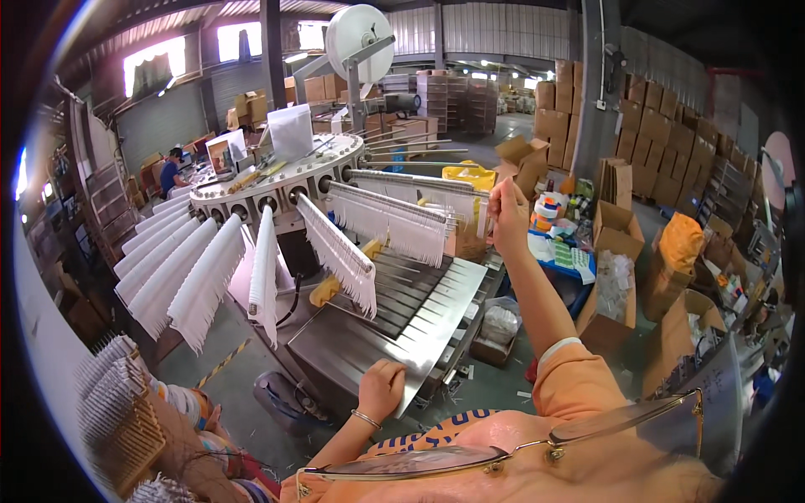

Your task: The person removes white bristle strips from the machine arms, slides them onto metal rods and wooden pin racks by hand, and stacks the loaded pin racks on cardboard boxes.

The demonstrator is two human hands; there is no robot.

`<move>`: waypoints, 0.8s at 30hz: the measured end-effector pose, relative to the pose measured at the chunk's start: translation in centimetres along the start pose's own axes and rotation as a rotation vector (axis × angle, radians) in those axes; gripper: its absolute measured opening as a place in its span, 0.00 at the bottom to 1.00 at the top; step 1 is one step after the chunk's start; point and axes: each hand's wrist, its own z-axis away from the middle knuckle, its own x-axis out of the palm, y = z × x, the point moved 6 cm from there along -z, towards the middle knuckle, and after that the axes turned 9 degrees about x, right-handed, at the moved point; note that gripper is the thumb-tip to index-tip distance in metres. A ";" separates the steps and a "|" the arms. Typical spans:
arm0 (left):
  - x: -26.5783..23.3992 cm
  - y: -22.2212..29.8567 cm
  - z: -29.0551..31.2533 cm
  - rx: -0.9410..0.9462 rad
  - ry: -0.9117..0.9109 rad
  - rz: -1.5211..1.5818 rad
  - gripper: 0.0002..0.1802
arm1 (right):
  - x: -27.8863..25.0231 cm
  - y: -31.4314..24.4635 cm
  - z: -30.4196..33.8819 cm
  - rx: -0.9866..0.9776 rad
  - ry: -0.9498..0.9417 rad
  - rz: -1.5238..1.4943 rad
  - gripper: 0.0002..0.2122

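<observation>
My right hand is raised at the outer end of a metal rod hung with white strands. Its fingers are pinched together, and whatever they hold is too small to make out. Low at the front, my left hand lies curled on the near edge of the shiny metal table. Those fingers are closed, with their inside hidden. Rows of white fringed strands hang from several rods around the round metal machine head. Bare rods stick out on its far right.
A dense bundle of white-tipped rods stands at lower left, beside another person's patterned sleeve. Open cardboard boxes and a blue bin stand at right. A large white reel rises behind the machine. Someone in blue sits far left.
</observation>
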 end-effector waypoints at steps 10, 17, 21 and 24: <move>-0.6 0.6 0.6 -0.030 -0.036 0.016 0.06 | -9.5 -5.3 2.1 -0.010 0.123 -0.260 0.19; 0.4 2.8 -3.7 0.183 -0.249 -0.037 0.09 | -21.9 -6.6 9.1 0.022 0.541 -0.402 0.20; 2.8 11.5 -10.5 0.585 -0.124 -0.281 0.24 | -21.8 4.5 12.8 0.235 0.370 -0.425 0.19; 9.5 7.4 -12.9 0.465 -0.328 -0.172 0.31 | -17.7 10.3 12.0 0.441 0.240 -0.486 0.20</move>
